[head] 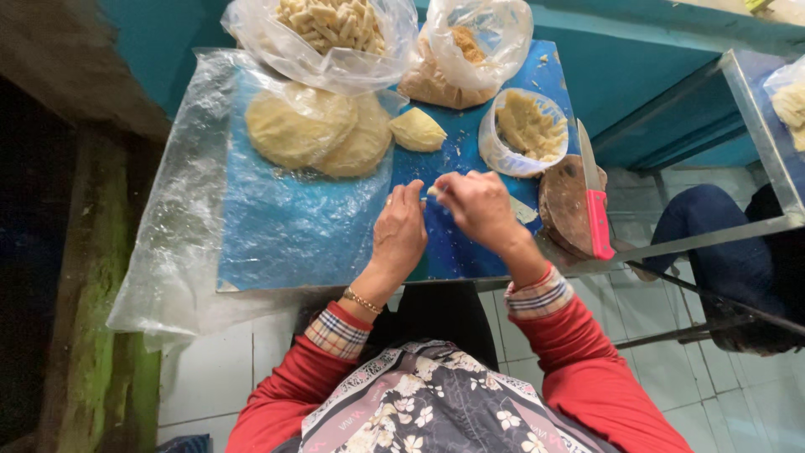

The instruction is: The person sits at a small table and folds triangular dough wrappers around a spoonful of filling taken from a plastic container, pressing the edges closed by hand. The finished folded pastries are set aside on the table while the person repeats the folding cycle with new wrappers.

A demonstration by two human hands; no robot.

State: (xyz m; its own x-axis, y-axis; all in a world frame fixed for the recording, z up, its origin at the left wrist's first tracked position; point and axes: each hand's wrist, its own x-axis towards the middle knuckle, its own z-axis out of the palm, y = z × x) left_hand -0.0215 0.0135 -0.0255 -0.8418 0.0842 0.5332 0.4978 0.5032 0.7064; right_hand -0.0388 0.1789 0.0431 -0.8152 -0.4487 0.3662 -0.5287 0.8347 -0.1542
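Blue table (293,226) bearing dough discs (314,130); left hand (401,233) and right hand (478,205) pinching a small dough piece (433,192) between closed fingertips above the tabletop; likely soft, light, sticky; handling best by fingertips.

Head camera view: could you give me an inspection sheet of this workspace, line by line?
Surface: blue table top, partly covered by a clear plastic sheet.
Job's things: a small pale dough piece pinched between both hands; flat dough rounds under plastic; a dough wedge; a tub of filling.
Clutter: a bag of shaped pieces, a bag of brown crumbs, a red-handled knife on a round wooden block.
Hands: left hand and right hand meet at the dough piece, fingers curled on it.
Cables: nothing seen.
Surroundings: white tiled floor, teal wall, another person's leg at the right.
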